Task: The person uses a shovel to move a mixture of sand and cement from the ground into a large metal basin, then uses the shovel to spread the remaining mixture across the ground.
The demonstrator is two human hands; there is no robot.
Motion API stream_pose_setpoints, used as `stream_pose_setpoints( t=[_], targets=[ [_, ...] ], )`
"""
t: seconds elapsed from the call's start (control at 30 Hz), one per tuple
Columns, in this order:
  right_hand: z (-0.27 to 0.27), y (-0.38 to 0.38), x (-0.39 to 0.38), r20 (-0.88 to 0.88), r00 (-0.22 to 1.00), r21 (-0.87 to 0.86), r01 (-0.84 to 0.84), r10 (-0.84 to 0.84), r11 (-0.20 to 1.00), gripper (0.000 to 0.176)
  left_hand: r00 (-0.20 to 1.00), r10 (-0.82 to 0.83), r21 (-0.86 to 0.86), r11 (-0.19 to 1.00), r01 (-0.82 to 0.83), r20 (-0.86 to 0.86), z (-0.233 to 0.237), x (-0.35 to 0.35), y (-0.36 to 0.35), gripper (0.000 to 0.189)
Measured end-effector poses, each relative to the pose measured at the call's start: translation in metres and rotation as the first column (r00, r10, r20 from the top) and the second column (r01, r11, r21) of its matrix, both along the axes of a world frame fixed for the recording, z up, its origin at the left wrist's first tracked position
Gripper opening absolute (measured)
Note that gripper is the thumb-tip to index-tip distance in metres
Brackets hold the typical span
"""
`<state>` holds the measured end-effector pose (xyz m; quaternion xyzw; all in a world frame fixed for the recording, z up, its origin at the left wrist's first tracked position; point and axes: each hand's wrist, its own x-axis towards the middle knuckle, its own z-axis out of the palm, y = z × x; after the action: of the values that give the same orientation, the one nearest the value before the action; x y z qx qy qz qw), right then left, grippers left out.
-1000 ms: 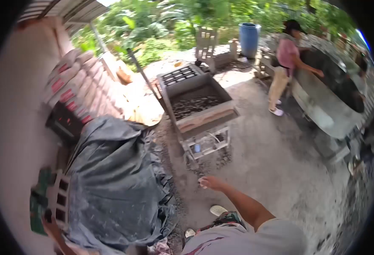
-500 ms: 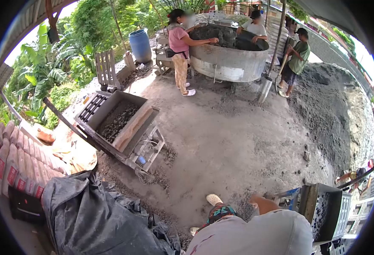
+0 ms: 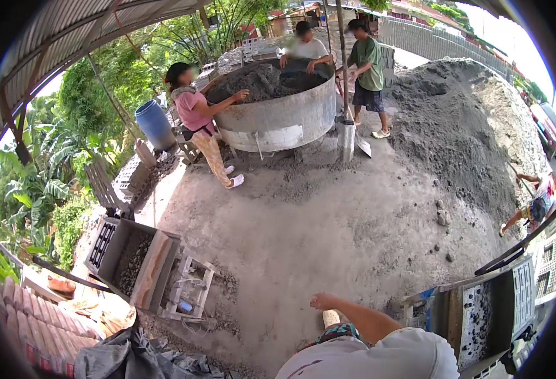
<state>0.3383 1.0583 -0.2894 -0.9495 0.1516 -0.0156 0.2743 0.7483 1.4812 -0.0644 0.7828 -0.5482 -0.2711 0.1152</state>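
My right hand [image 3: 321, 302] hangs in front of my body at the lower middle, above the grey ground and beside one light shoe [image 3: 331, 318]. Its fingers look loosely curled together, and nothing shows in them. The bare forearm runs back to the sleeve of a white shirt [image 3: 391, 357]. My left hand is out of view.
Three people stand around a large round metal tub [image 3: 278, 123] of dark mix. A grey heap [image 3: 442, 126] and another person [image 3: 537, 202] are at right. Mesh-ended metal bins stand lower left [image 3: 155, 268] and lower right [image 3: 502, 316]. A post [image 3: 344, 63] rises beside the tub.
The view has swung, so the tub and left bin appear further left. My right hand has come forward and left of my body. The person in green now stands closer to the post.
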Motion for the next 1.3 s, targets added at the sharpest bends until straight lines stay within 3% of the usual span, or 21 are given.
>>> stream_pose_setpoints(
  t=[0.07, 0.13, 0.23, 0.3, 0.37, 0.5, 0.57, 0.67, 0.77, 0.87, 0.9, 0.93, 0.97, 1.0, 1.03, 1.07, 1.1, 1.13, 1.17, 1.23, 1.3],
  targets=[
    [0.001, -0.017, -0.019, -0.111, 0.935, 0.328, 0.356, -0.338, 0.875, 0.024, 0.958, -0.273, -0.002, 0.962, 0.274, -0.09, -0.08, 0.0, -0.062, 0.023],
    [0.047, -0.043, -0.068, -0.139, 0.791, 0.392, 0.596, -0.596, 0.7, 0.03, 0.827, -0.552, -0.107, 0.833, 0.543, -0.108, -0.154, -0.009, -0.132, 0.021],
    [0.082, -0.078, -0.157, -0.343, 0.538, 0.272, 0.841, -0.77, 0.467, 0.037, 0.923, -0.316, 0.163, 0.921, 0.354, -0.218, -0.223, -0.063, -0.256, 0.024],
    [0.111, -0.108, -0.216, -0.397, 0.418, 0.183, 0.908, -0.817, 0.376, 0.038, 0.88, -0.441, 0.175, 0.865, 0.469, -0.179, -0.271, -0.074, -0.315, 0.026],
    [0.162, -0.113, -0.239, -0.398, 0.289, 0.208, 0.953, -0.871, 0.221, 0.04, 0.941, -0.244, 0.344, 0.884, 0.316, -0.236, -0.25, -0.09, -0.354, 0.027],
    [0.189, -0.146, -0.258, -0.4, 0.202, 0.279, 0.956, -0.894, 0.091, 0.043, 0.956, -0.159, 0.477, 0.839, 0.263, -0.247, -0.236, -0.083, -0.434, 0.028],
    [0.173, -0.172, -0.263, -0.294, 0.29, 0.379, 0.91, -0.911, 0.167, 0.046, 0.955, -0.15, 0.505, 0.822, 0.265, -0.256, -0.233, -0.072, -0.476, 0.029],
    [0.213, -0.241, -0.249, -0.225, 0.353, 0.452, 0.864, -0.908, 0.224, 0.047, 0.943, -0.172, 0.503, 0.81, 0.301, -0.286, -0.244, -0.059, -0.552, 0.03],
    [0.19, -0.329, -0.246, -0.246, 0.283, 0.294, 0.933, -0.927, 0.207, 0.043, 0.894, -0.311, 0.416, 0.802, 0.429, -0.322, -0.265, -0.04, -0.645, 0.03],
    [0.211, -0.395, -0.247, -0.259, 0.255, 0.352, 0.923, -0.932, 0.155, 0.04, 0.793, -0.513, 0.276, 0.75, 0.6, -0.33, -0.275, -0.038, -0.759, 0.031],
    [0.163, -0.404, -0.257, -0.068, 0.189, 0.327, 0.932, -0.98, 0.157, 0.037, 0.697, -0.219, 0.261, 0.818, 0.513, -0.683, -0.281, -0.053, -0.81, 0.028],
    [0.112, -0.41, -0.275, -0.178, 0.145, 0.416, 0.907, -0.973, 0.059, 0.035, 0.423, 0.107, 0.298, 0.858, 0.417, -0.9, -0.288, -0.075, -0.856, 0.026],
    [0.077, -0.41, -0.293, -0.281, 0.112, 0.491, 0.87, -0.953, -0.043, 0.034, 0.037, 0.386, 0.374, 0.863, 0.34, -0.922, -0.293, -0.096, -0.901, 0.025],
    [0.07, -0.405, -0.305, -0.446, 0.1, 0.438, 0.891, -0.89, -0.12, 0.03, 0.324, 0.256, 0.348, 0.897, 0.271, -0.911, -0.283, -0.124, -0.934, 0.027],
    [0.013, -0.388, -0.336, -0.393, 0.302, 0.256, 0.943, -0.868, 0.212, 0.037, 0.624, 0.133, 0.341, 0.912, 0.227, -0.77, -0.264, -0.157, -0.969, 0.029],
    [-0.033, -0.368, -0.356, -0.556, 0.176, 0.205, 0.976, -0.812, 0.071, 0.036, 0.836, 0.057, 0.366, 0.914, 0.177, -0.546, -0.245, -0.191, -1.004, 0.032],
    [0.015, -0.357, -0.343, -0.676, -0.11, 0.288, 0.871, -0.729, -0.398, 0.037, 0.845, -0.031, 0.332, 0.911, 0.244, -0.534, -0.239, -0.215, -1.032, 0.035],
    [0.003, -0.335, -0.348, -0.761, -0.246, 0.283, 0.706, -0.6, -0.649, 0.039, 0.85, -0.121, 0.304, 0.9, 0.311, -0.513, -0.235, -0.233, -1.058, 0.039],
    [0.038, -0.322, -0.333, -0.73, -0.413, 0.381, 0.415, -0.545, -0.826, 0.027, 0.84, -0.197, 0.285, 0.881, 0.378, -0.506, -0.225, -0.253, -1.081, 0.04],
    [-0.003, -0.282, -0.339, -0.799, -0.418, 0.44, 0.081, -0.432, -0.894, 0.034, 0.822, -0.289, 0.266, 0.849, 0.457, -0.49, -0.208, -0.288, -1.116, 0.042],
    [-0.004, -0.257, -0.321, -0.819, -0.367, 0.329, 0.327, -0.44, -0.886, 0.024, 0.775, -0.398, 0.259, 0.782, 0.566, -0.492, -0.21, -0.326, -1.148, 0.044]
  ],
)
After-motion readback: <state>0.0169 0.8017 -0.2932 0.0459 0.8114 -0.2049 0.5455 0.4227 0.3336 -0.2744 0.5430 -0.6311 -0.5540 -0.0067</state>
